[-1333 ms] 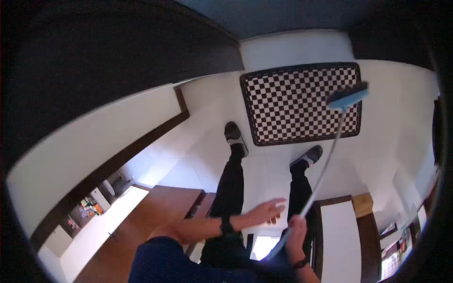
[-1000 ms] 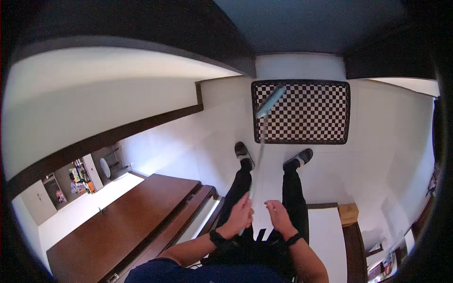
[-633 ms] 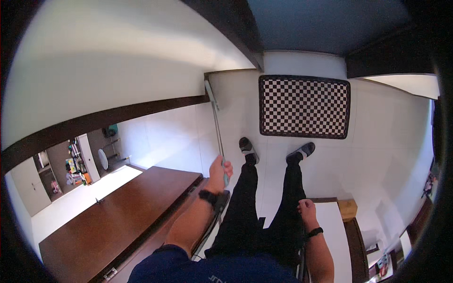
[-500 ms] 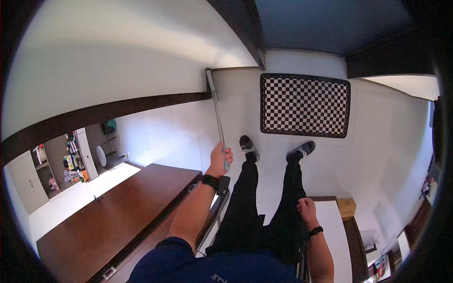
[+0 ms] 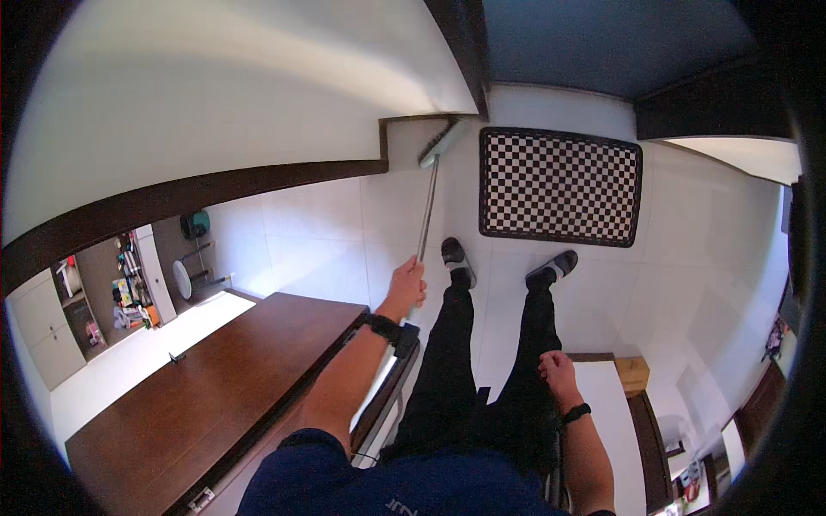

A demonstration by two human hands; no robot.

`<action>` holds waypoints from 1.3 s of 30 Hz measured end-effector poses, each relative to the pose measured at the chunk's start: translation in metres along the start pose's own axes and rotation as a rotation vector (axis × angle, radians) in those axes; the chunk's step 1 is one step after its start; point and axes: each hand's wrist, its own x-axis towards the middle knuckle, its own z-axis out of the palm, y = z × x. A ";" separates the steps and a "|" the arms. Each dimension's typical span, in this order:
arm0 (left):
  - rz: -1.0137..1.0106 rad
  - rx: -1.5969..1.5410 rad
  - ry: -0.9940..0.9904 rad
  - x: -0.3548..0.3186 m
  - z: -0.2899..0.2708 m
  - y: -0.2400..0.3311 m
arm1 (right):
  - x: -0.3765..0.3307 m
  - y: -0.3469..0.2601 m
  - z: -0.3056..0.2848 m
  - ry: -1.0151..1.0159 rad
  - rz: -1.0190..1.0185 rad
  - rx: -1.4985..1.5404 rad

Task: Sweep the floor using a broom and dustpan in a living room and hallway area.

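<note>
My left hand is wrapped round the grey handle of a broom. Its pale head with dark bristles lies slantwise on the floor, near the corner where the dark skirting steps back and close to the mat's left side. My right hand rests by my right thigh with its fingers curled in, and nothing shows in it. Each wrist wears a dark band. My feet in dark slip-on shoes stand on the tiles just below a black-and-white checkered mat.
A brown wooden cabinet or table stands close on my left. Dark skirting runs along the white wall ahead. A dark blue door lies beyond the mat. To my right are a white-topped surface and a cardboard box.
The broom head has swung right, away from the skirting's end toward the mat, and turned slantwise. My left hand still grips the handle. My right hand has barely moved.
</note>
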 end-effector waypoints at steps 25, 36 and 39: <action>0.402 0.921 0.037 0.010 -0.159 -0.062 | 0.008 -0.023 0.052 -0.037 0.088 -0.182; 0.586 0.967 0.161 0.111 -0.118 0.028 | 0.010 -0.044 0.087 -0.043 0.142 -0.280; 0.561 0.996 0.170 0.119 -0.129 0.006 | 0.012 -0.049 0.093 -0.059 0.088 -0.280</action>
